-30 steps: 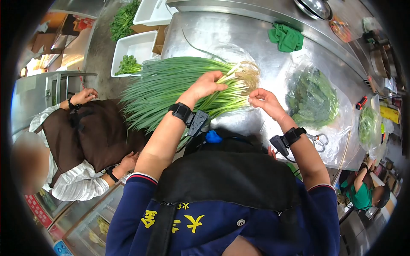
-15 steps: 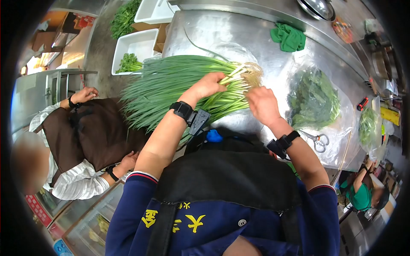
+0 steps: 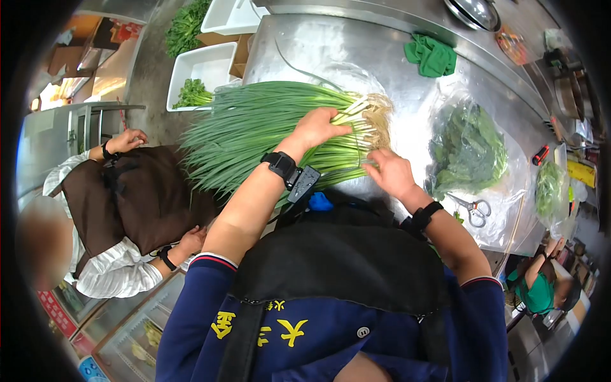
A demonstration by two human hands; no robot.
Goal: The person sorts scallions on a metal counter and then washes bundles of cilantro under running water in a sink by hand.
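A big bunch of green onions (image 3: 254,121) lies across the steel table, its long leaves to the left and its pale roots (image 3: 380,121) to the right. My left hand (image 3: 318,129) is on top of the bunch, thumb and fingers closed around some pale stalks just left of the roots. Below the root end, my right hand (image 3: 393,175) pinches a thin green strand at the near edge of the bunch. Its fingertips partly hide what they hold.
A plastic bag of leafy greens (image 3: 468,149) lies on the steel table (image 3: 286,48), with scissors (image 3: 474,209) nearby. A green cloth (image 3: 431,56) is further back. White bins (image 3: 203,70) stand beyond the left edge. A co-worker in a brown apron (image 3: 146,197) is at the left.
My right hand has moved down from the roots to the near edge of the bunch. My left hand has shifted slightly right along the stalks.
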